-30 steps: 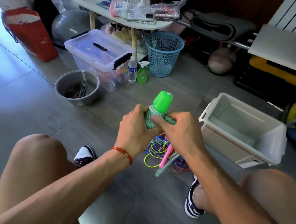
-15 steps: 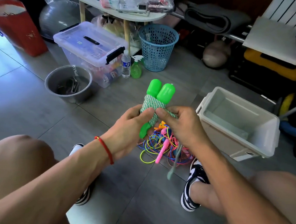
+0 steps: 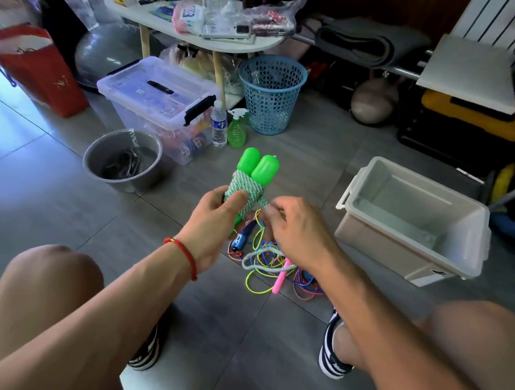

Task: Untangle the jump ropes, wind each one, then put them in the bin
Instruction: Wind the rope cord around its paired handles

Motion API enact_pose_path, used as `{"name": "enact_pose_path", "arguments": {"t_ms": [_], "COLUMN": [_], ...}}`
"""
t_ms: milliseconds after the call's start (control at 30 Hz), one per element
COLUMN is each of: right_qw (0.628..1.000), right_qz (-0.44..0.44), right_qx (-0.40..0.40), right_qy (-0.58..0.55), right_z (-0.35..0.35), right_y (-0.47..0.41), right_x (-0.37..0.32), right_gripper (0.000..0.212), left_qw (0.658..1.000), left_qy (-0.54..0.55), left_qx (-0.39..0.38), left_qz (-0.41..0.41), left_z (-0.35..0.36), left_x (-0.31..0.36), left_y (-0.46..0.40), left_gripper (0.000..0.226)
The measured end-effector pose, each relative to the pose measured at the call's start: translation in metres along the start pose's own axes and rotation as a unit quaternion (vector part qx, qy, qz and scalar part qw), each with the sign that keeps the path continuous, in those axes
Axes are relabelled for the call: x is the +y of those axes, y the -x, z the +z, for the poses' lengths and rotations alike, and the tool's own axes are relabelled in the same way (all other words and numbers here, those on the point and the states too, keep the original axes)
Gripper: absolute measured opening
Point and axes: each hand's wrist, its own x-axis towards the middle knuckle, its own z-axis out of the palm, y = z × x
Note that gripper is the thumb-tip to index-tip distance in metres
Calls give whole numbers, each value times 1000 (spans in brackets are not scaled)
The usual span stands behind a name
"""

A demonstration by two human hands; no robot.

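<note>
Green-handled jump rope (image 3: 253, 178) was held above the floor (image 3: 58, 205), between the knees, both handles side by side and upright, green-and-white cord wound tightly round them. Left hand (image 3: 215, 219) gripped the wound bundle from the left, thumb across the wraps. Right hand (image 3: 297, 227) pinched the cord's free end just right of the bundle; a loose loop (image 3: 259, 257) hung below that hand, where half a second earlier the tail had hung straighter.

Tangle of coloured ropes (image 3: 271, 266) lay on the floor directly beneath the hands, with a pink handle (image 3: 281, 275) and a blue handle (image 3: 242, 236) showing; more of the blue one showed than before. White bin (image 3: 412, 217) stood open on the floor to the right, near the hands. Grey metal bowl (image 3: 123, 160) sat to the left. Blue mesh basket (image 3: 270, 93) stood farther back, beside a clear lidded box (image 3: 158, 101).
</note>
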Motion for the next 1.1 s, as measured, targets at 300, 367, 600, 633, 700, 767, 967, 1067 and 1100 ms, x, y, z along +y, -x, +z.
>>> {"name": "enact_pose_path", "arguments": {"t_ms": [300, 367, 600, 633, 700, 767, 967, 1067, 1100], "right_qw": [987, 969, 967, 966, 971, 965, 950, 991, 995], "right_qz": [133, 189, 158, 149, 102, 40, 2, 8, 25], "right_qx": [16, 34, 113, 108, 59, -32, -117, -31, -4], "right_qy": [-93, -155, -167, -183, -210, -258, -291, -133, -99], "right_z": [2, 2, -6, -11, -22, -26, -27, -13, -7], "right_y": [10, 13, 12, 11, 11, 13, 18, 14, 13], "right_x": [-27, -32, -16, -12, -4, 2, 11, 20, 21], "right_gripper": [48, 61, 70, 64, 46, 33, 25, 34, 37], "left_qw": [928, 889, 875, 900, 964, 968, 947, 969, 968], "left_qy": [-305, -373, -379, -321, -124, 53, 3, -107, -155], "left_qx": [59, 76, -26, -78, -169, -243, -322, -214, -183], "left_qz": [206, 253, 301, 285, 163, 19, 6, 52, 67], "left_z": [11, 16, 13, 7, 1, -8, -15, -8, -8], "left_x": [-24, -33, -35, -29, -12, 0, -5, -12, -13], "left_y": [12, 10, 12, 8, 7, 6, 6, 2, 0], "left_gripper": [23, 24, 58, 61, 58, 51, 38, 32, 26]}}
